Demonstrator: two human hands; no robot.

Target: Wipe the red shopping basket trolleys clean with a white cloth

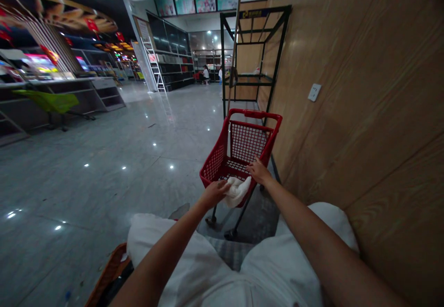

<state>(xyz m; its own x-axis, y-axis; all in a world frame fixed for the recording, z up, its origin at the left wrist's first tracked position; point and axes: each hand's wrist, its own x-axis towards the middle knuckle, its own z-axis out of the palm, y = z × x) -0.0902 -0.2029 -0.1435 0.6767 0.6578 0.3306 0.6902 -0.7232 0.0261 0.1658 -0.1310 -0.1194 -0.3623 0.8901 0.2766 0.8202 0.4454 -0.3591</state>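
Observation:
A small red shopping cart (243,146) with mesh walls stands on the floor in front of me, close to a wooden wall. My left hand (215,191) is closed on a crumpled white cloth (237,191) held against the cart's near rim. My right hand (258,170) rests on the same near rim, fingers curled over it, just right of the cloth. My knees in white trousers (243,265) fill the lower part of the view.
A black metal shelf frame (255,52) stands behind the cart against the wooden wall (364,113). A wall socket (314,92) sits on the wall. A green chair (52,102) and counters are far left; a ladder (154,64) and people are in the distance.

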